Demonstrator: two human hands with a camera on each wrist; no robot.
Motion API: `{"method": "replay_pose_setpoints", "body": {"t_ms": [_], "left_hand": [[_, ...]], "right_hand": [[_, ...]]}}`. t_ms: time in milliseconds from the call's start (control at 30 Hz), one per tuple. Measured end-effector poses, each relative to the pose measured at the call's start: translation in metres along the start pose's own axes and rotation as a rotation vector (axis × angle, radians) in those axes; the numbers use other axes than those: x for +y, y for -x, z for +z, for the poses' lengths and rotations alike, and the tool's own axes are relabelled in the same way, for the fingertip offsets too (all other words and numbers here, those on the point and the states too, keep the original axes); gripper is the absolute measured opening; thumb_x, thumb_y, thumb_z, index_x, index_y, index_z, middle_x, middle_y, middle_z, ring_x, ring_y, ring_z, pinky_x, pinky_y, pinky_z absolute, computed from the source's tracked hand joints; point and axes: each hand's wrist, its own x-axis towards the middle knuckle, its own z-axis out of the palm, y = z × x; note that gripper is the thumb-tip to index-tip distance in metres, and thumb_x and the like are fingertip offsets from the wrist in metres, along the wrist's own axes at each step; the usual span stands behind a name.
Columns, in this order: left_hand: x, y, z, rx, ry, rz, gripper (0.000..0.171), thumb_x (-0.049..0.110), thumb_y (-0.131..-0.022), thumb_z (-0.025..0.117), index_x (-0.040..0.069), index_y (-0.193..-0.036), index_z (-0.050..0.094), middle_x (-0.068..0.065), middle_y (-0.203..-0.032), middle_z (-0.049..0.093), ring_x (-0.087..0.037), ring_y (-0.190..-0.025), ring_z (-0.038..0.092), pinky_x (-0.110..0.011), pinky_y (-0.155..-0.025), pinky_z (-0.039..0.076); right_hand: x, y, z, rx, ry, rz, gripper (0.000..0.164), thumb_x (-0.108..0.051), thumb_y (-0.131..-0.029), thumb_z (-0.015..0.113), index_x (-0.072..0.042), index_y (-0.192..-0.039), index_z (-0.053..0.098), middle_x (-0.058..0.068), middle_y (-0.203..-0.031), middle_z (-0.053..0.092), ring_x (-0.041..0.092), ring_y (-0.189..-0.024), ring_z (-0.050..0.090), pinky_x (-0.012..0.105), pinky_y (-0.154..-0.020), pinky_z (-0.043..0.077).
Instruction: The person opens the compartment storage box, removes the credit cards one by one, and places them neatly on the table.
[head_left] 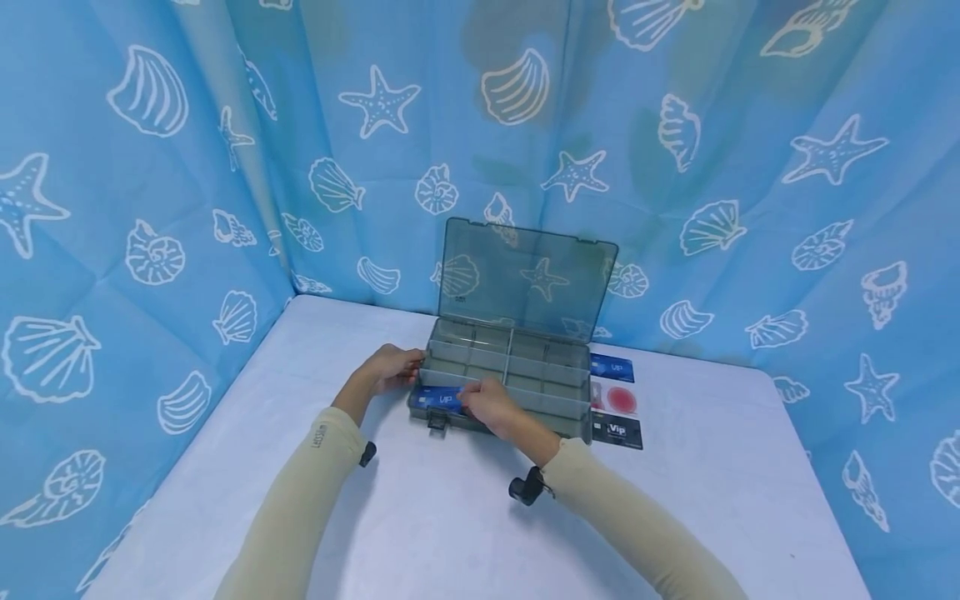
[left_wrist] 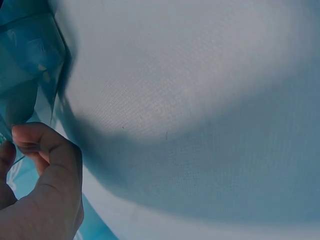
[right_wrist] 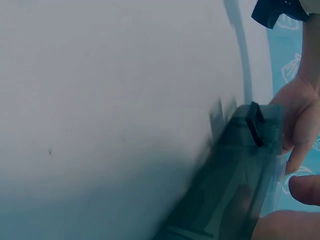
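Observation:
A smoky clear plastic organizer box (head_left: pixel 547 423) lies on the table, split into several compartments, its lid (head_left: pixel 525 275) raised at the back. At the box's left side, my left hand (head_left: pixel 388 367) grips the edge between thumb and fingers; the left wrist view shows this hand (left_wrist: pixel 47 185) at the box corner. My right hand (head_left: pixel 491 404) pinches the right end of a blue VIP card (head_left: pixel 432 400), which lies within the front left compartment. In the right wrist view, the box's front wall (right_wrist: pixel 215 185) hides much of the fingers.
Beside the box's right side lie a blue VIP card (head_left: pixel 612 367), a whitish card with a red circle (head_left: pixel 621 400) and a black Vip card (head_left: pixel 617 430). A front latch (head_left: pixel 437 421) hangs down. Behind the white table (head_left: pixel 435 533) hangs a blue shell-print curtain (head_left: pixel 465 150).

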Motion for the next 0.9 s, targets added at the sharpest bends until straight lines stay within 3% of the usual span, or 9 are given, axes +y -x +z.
{"method": "replay_pose_setpoints", "body": {"t_ms": [100,233,333,433,500,633,733,900], "left_hand": [[0.0000,-0.0012,-0.0023,0.009,0.000,0.002,0.028,0.024,-0.097,0.059,-0.001,-0.109,0.060,-0.004,-0.086,0.058,-0.012,-0.072,0.057,-0.024,-0.067,0.052],[-0.0004,-0.0020,-0.0037,0.013,-0.006,0.004,0.028,0.025,-0.098,0.058,-0.001,-0.110,0.060,-0.004,-0.086,0.058,-0.012,-0.073,0.057,-0.024,-0.066,0.052],[-0.0009,-0.0026,-0.0030,0.014,-0.008,0.000,0.028,0.025,-0.098,0.058,0.000,-0.110,0.060,-0.004,-0.086,0.058,-0.012,-0.072,0.057,-0.023,-0.066,0.052],[-0.0009,-0.0031,-0.0016,0.017,-0.013,-0.006,0.029,0.026,-0.098,0.059,0.000,-0.110,0.060,-0.005,-0.087,0.059,-0.012,-0.073,0.057,-0.023,-0.066,0.052],[-0.0004,-0.0031,-0.0008,0.019,-0.021,-0.010,0.029,0.026,-0.098,0.059,0.000,-0.111,0.060,-0.005,-0.087,0.059,-0.012,-0.073,0.058,-0.023,-0.066,0.052],[0.0011,-0.0026,-0.0004,0.013,-0.024,-0.014,0.030,0.025,-0.098,0.058,-0.001,-0.112,0.060,-0.005,-0.086,0.059,-0.012,-0.072,0.057,-0.024,-0.066,0.052],[0.0009,-0.0021,-0.0004,0.008,-0.024,-0.015,0.029,0.024,-0.098,0.058,-0.002,-0.112,0.059,-0.005,-0.086,0.059,-0.012,-0.071,0.057,-0.024,-0.065,0.051],[0.0002,-0.0008,-0.0005,0.009,-0.029,-0.006,0.030,0.025,-0.097,0.059,-0.002,-0.111,0.060,-0.005,-0.086,0.059,-0.012,-0.070,0.057,-0.023,-0.065,0.052]], "right_hand": [[0.0016,-0.0023,0.0022,0.018,0.102,-0.025,0.038,-0.008,-0.097,0.056,0.012,-0.129,0.053,0.022,-0.132,0.055,0.030,-0.115,0.056,0.043,-0.093,0.049],[-0.0001,-0.0036,0.0058,0.021,0.111,-0.043,0.029,-0.010,-0.095,0.060,0.009,-0.117,0.062,0.012,-0.107,0.065,0.022,-0.088,0.057,0.032,-0.070,0.048],[-0.0016,-0.0040,0.0076,0.016,0.116,-0.056,0.018,-0.012,-0.097,0.058,0.004,-0.094,0.065,0.003,-0.076,0.056,0.016,-0.064,0.044,0.028,-0.053,0.035],[-0.0015,-0.0039,0.0077,0.034,0.139,-0.070,0.026,-0.015,-0.100,0.055,0.000,-0.078,0.059,0.000,-0.062,0.043,0.014,-0.052,0.032,0.028,-0.047,0.027],[-0.0005,-0.0040,0.0073,0.051,0.142,-0.080,0.027,-0.013,-0.100,0.054,0.000,-0.078,0.059,0.001,-0.062,0.046,0.013,-0.052,0.037,0.027,-0.047,0.031],[0.0019,-0.0038,0.0071,0.071,0.070,-0.095,0.015,-0.002,-0.097,0.055,0.008,-0.105,0.063,0.012,-0.090,0.064,0.017,-0.073,0.061,0.031,-0.065,0.054],[0.0025,-0.0022,0.0070,0.078,0.023,-0.098,0.022,0.001,-0.095,0.058,0.010,-0.115,0.059,0.017,-0.100,0.064,0.023,-0.085,0.066,0.036,-0.078,0.057],[-0.0016,0.0039,-0.0011,0.073,-0.038,-0.128,0.022,0.003,-0.093,0.060,0.010,-0.114,0.059,0.015,-0.093,0.063,0.023,-0.079,0.068,0.035,-0.074,0.058]]}}
